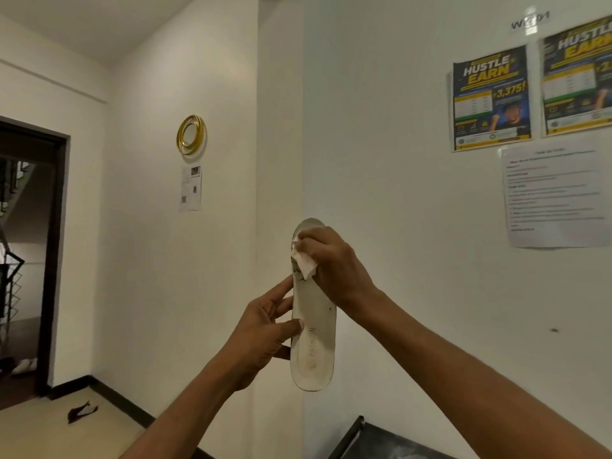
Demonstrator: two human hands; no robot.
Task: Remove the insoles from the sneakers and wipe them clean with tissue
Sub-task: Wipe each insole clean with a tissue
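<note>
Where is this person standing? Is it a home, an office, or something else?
Probably an indoor hallway or landing in a shared building: a doorway opens onto stair railings, and posters and a printed notice hang on the wall.

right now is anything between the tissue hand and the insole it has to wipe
Nothing visible does. The right hand presses the crumpled white tissue straight onto the upper end of the worn white insole; the left hand grips its edge lower down.
</note>
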